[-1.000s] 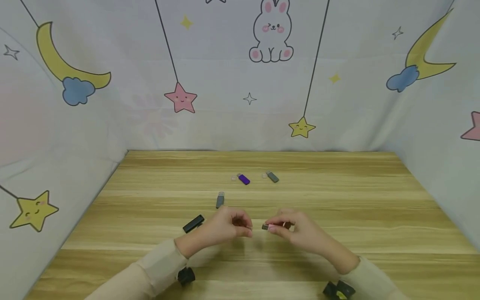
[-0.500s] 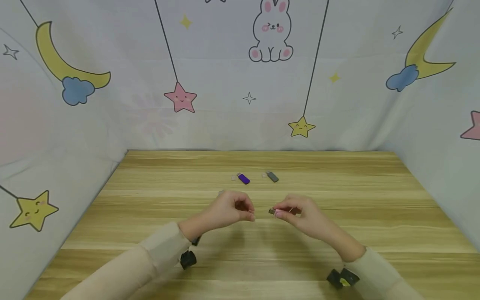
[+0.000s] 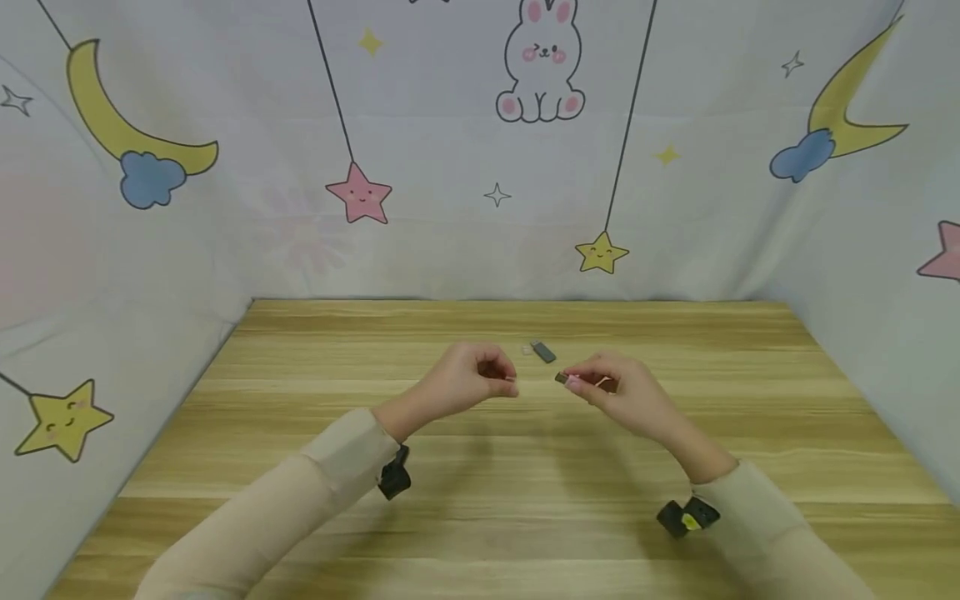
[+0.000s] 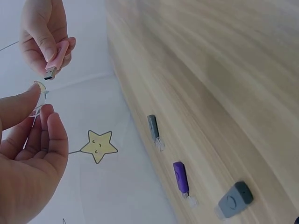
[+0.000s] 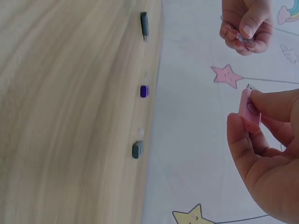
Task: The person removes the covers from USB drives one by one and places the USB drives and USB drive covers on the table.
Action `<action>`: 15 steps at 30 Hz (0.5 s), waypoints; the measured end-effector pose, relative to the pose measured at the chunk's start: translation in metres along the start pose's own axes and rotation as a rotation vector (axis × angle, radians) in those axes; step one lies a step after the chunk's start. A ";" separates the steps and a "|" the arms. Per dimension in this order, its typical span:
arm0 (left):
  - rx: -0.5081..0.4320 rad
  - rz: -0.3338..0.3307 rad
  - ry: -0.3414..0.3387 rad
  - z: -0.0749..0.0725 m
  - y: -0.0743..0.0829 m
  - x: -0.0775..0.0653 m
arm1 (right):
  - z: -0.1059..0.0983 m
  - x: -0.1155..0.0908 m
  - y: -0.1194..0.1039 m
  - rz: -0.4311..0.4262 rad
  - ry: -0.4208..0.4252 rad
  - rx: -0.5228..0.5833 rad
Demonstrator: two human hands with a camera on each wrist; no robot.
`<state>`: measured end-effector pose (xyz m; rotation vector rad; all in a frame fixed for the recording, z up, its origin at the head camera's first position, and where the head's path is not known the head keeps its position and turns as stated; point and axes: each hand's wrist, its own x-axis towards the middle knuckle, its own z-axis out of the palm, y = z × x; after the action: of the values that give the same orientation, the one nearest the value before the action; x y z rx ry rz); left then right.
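Right hand [image 5: 271, 172] pinched a pink USB stick [image 5: 245, 105]

The stick sat between thumb and fingers, its metal plug [image 5: 251, 87] just showing beyond the thumb. Well apart from it, the left hand [image 5: 254, 23] held a small clear cap [image 5: 244, 40] in its fingertips. On the wooden table [image 5: 70, 116] a dark stick [image 5: 144, 25], a purple stick [image 5: 144, 91] and a grey stick [image 5: 137, 150] lay spaced out, near a pale cloth [image 5: 187, 130] printed with stars.

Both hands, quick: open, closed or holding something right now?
Left hand: holding, pinches a small clear cap.
Right hand: holding, pinches a pink USB stick.
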<state>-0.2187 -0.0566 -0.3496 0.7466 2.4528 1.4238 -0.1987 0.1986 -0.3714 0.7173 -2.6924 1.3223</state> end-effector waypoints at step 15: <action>-0.030 -0.090 0.058 -0.004 -0.003 0.032 | -0.021 0.016 0.011 0.098 0.033 -0.026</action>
<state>-0.2486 -0.0436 -0.3478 0.5887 2.4681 1.4652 -0.2207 0.2141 -0.3619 0.5629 -2.7451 1.3049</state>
